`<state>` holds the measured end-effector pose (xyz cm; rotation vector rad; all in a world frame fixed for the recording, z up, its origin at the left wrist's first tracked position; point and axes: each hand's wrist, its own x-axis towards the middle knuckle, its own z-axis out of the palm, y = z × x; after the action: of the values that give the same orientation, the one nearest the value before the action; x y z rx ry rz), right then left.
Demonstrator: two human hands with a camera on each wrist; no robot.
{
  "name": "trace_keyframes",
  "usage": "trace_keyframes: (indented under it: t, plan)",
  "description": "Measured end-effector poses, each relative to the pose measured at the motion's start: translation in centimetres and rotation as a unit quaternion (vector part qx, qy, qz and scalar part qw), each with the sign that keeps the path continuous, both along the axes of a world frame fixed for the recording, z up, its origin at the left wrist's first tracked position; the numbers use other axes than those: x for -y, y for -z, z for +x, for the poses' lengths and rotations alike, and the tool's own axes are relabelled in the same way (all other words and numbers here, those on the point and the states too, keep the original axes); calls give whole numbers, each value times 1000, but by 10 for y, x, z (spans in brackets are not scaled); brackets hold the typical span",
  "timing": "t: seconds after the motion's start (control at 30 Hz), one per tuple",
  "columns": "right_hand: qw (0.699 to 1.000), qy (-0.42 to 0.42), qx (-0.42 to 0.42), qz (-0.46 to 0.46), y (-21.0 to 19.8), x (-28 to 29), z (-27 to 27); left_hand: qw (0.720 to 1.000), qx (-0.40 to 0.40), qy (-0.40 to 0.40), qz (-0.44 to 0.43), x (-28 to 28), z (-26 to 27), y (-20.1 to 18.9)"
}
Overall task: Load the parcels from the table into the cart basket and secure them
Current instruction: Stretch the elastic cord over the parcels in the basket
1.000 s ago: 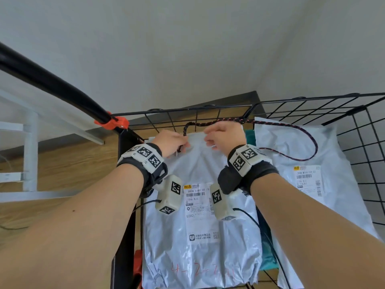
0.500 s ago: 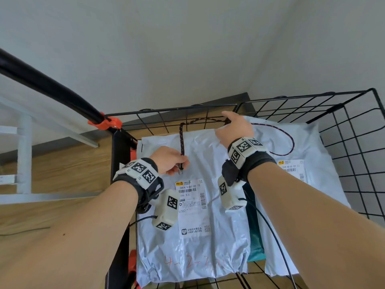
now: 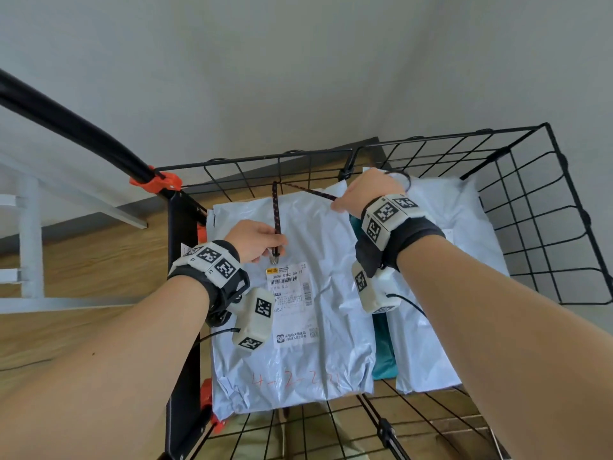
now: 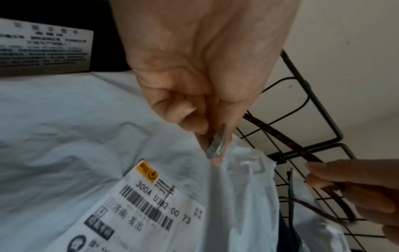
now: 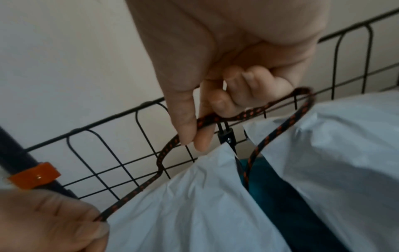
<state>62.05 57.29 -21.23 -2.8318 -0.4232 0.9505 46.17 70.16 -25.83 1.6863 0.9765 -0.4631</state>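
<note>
Two grey plastic parcels lie in the black wire cart basket point(image 3: 530, 207): one with a shipping label point(image 3: 298, 327) on the left, another point(image 3: 457, 293) on the right, a teal item point(image 3: 384, 353) between them. A black-and-orange elastic cord point(image 3: 276, 214) runs round a wire of the basket's far wall. My left hand point(image 3: 262, 242) pinches the cord's end by its metal hook point(image 4: 217, 145) above the labelled parcel. My right hand point(image 3: 368, 194) pinches the cord point(image 5: 237, 116) near the far wall, its slack looping down between the parcels.
The cart's black handle bar point(image 3: 73, 134) with an orange clamp point(image 3: 159, 184) rises at the left. White shelving point(image 3: 30, 234) stands on the wooden floor point(image 3: 83, 260) beyond it. Grey walls meet in a corner behind the basket.
The hands have separated. My left hand drew the hook end toward me over the labelled parcel while my right hand moved right along the far wall, pulling the cord taut.
</note>
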Motion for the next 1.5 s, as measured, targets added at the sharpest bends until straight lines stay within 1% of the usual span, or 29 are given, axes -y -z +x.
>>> trace_keyframes:
  t: [0.1, 0.2, 0.33, 0.4, 0.47, 0.53, 0.57, 0.67, 0.8, 0.87, 1.0, 1.07, 1.1, 1.17, 1.2, 1.3, 1.4, 1.43, 1.5]
  plan:
    - [1000, -25, 8, -13, -19, 2, -7, 1000, 7, 12, 14, 4, -2, -9]
    - [995, -79, 9, -53, -39, 4, -15, 1000, -3, 27, 15, 12, -6, -15]
    - [992, -112, -5, -55, -63, 14, -22, 996, -13, 82, 39, 30, -15, -17]
    - [984, -158, -43, -74, -71, 15, -29, 995, -19, 98, 9, 38, -19, -14]
    - [964, -212, -118, -111, -74, 14, -39, 994, -28, 100, -27, 44, -25, -9]
    - [943, -246, -177, -140, -74, 14, -50, 992, -44, 108, -52, 49, -30, -5]
    - [937, -251, -196, -145, -70, 15, -53, 990, -52, 117, -62, 51, -33, -4]
    - [940, -230, -218, -129, -50, 23, -65, 982, -78, 146, -86, 57, -40, -2]
    - [940, -196, -243, -138, -22, 36, -73, 971, -108, 184, -104, 67, -53, 10]
    - [939, -195, -246, -144, -17, 42, -74, 969, -113, 188, -116, 71, -60, 16]
    - [919, -214, -286, -168, -16, 48, -78, 955, -132, 224, -143, 74, -66, 23]
    - [923, -203, -301, -128, -20, 45, -82, 953, -131, 233, -146, 74, -68, 26]
    - [926, -172, -326, -82, -20, 43, -83, 952, -128, 239, -145, 75, -70, 27]
    - [918, -111, -381, 4, -20, 37, -86, 949, -126, 252, -140, 77, -76, 31]
    - [914, -105, -391, 19, -19, 34, -88, 949, -128, 256, -134, 79, -80, 33]
    - [904, -160, -396, -8, -12, 30, -100, 948, -136, 256, -133, 81, -87, 38]
    - [883, -135, -449, 7, -1, 29, -115, 937, -146, 265, -177, 77, -88, 38]
    - [880, -144, -453, -2, 3, 29, -119, 931, -153, 274, -184, 76, -88, 38]
    - [880, -181, -437, -51, 9, 31, -124, 921, -173, 296, -183, 74, -88, 35]
